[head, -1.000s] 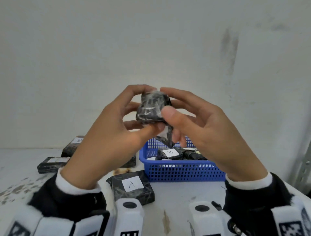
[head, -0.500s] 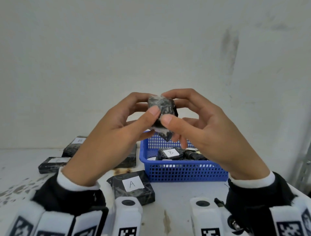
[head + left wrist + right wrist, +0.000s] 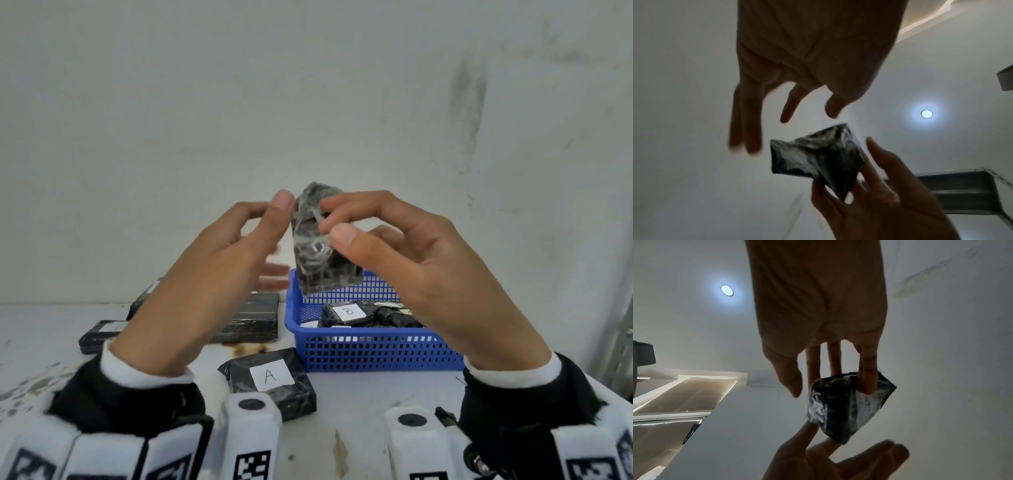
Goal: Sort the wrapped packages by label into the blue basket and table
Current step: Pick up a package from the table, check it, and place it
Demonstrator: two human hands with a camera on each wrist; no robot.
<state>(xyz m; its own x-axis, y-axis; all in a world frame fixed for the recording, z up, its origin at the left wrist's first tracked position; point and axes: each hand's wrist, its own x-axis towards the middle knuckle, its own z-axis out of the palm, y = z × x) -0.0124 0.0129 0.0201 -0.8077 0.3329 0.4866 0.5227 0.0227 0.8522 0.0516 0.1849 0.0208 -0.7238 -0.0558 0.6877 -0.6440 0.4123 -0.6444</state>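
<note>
A black package in clear wrap (image 3: 320,250) hangs upright above the far rim of the blue basket (image 3: 376,349). My right hand (image 3: 330,222) pinches its upper part between thumb and fingers. My left hand (image 3: 279,240) is spread just left of it, thumb close to its top edge. In the left wrist view the left hand (image 3: 777,126) has straight fingers clear of the package (image 3: 816,154). The right wrist view shows my fingers (image 3: 867,378) on the package (image 3: 838,407); a pale patch shows there, and I cannot read it.
Inside the basket lies a package labelled B (image 3: 347,312) among other dark packages. On the white table (image 3: 359,404) a package labelled A (image 3: 270,377) sits in front of the basket. Three more black packages (image 3: 250,318) (image 3: 99,334) (image 3: 144,298) lie to the left.
My left hand has let go of the package and spread its fingers. The package has turned from a compact end-on pose to hanging upright from my right hand's pinch.
</note>
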